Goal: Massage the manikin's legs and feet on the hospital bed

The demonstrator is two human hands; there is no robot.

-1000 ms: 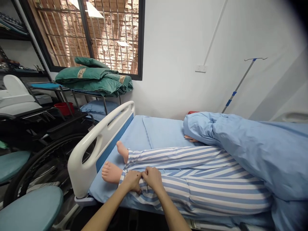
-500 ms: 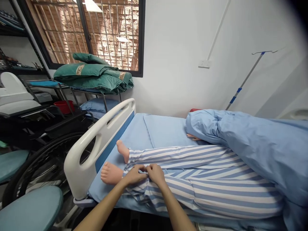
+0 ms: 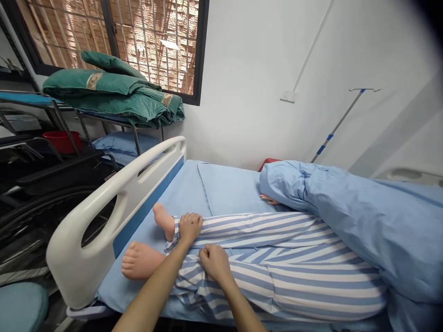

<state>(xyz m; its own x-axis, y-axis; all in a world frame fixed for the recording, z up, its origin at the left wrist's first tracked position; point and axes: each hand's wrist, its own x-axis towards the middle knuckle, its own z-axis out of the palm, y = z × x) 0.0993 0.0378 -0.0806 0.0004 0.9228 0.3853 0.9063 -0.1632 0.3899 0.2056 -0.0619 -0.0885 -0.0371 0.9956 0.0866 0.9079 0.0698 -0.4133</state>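
We find the striped trousers [image 3: 294, 281] worn by a dummy lying on the bed [image 3: 231, 189], their long axis running left to right across our view, hems toward the white end board [image 3: 127, 197]. The left hand [image 3: 191, 227] rests on the far trouser leg, just above the hem by the far foot [image 3: 163, 222]; its forearm crosses over the near leg close to the near foot [image 3: 142, 260]. The right hand [image 3: 215, 262] is at the near trouser leg, nearer to us and farther from the hems, where the cloth lies rumpled. Of the two, the left is the closer to both ankles. Both have their fingers curled, with the tips hidden; we cannot tell whether either grips cloth. Beyond the right hand, the trousers run on rightward beneath the blue quilt [image 3: 360, 212].
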